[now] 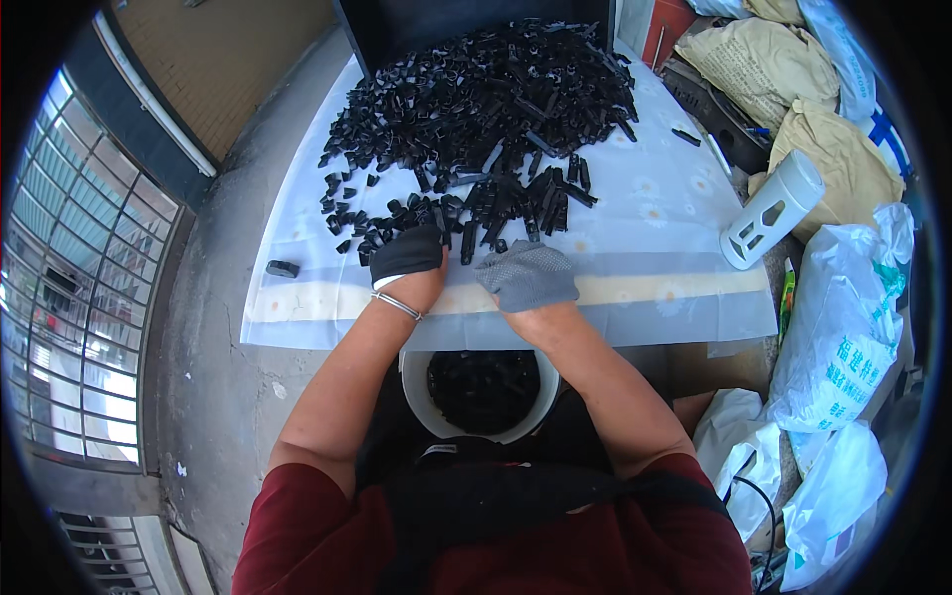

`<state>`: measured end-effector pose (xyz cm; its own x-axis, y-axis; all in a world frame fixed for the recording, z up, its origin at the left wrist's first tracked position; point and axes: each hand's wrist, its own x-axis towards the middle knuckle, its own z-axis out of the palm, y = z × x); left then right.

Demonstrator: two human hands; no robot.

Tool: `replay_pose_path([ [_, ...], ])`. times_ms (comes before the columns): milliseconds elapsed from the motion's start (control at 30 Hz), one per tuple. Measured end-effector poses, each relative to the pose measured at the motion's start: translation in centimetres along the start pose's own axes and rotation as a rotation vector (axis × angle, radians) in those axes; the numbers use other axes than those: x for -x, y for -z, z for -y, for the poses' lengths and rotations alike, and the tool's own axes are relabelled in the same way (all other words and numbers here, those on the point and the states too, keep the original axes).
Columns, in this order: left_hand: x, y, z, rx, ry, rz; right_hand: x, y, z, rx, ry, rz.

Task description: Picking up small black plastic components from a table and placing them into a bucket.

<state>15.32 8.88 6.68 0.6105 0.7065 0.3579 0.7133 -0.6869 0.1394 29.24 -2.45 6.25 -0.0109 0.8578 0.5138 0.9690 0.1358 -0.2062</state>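
Note:
My left hand [409, 260], in a black covering that leaves the wrist bare, is closed at the near edge of a heap of small black plastic pieces [486, 109]. A narrow black plastic piece [439, 214] stands out past its fingers. Just to the right, my right hand [528, 277], in a grey knitted glove, is curled with its fingertips turned down out of sight. Short black strips [547, 206] lie just beyond its knuckles. Whatever the right fingers hold is hidden. Both wrists are above the cloth-covered table [684, 283].
Below the table edge, a white bucket [416, 392] holds dark pieces. A black open box [357, 35] backs the heap. On the right lies a white cylinder with cutouts [773, 210], beside stacked sacks [843, 327]. One loose black piece [283, 269] lies at left.

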Motion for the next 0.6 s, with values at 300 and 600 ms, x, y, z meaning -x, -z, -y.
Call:
replay_pose_path([
  [300,3.9,2.0,0.1,0.396,0.016,-0.059,1.5,2.7,-0.4,-0.130,-0.075,0.108],
  [600,6.6,3.4,-3.5,0.277,-0.417,-0.233,1.8,2.7,2.8,-0.582,-0.163,0.074],
])
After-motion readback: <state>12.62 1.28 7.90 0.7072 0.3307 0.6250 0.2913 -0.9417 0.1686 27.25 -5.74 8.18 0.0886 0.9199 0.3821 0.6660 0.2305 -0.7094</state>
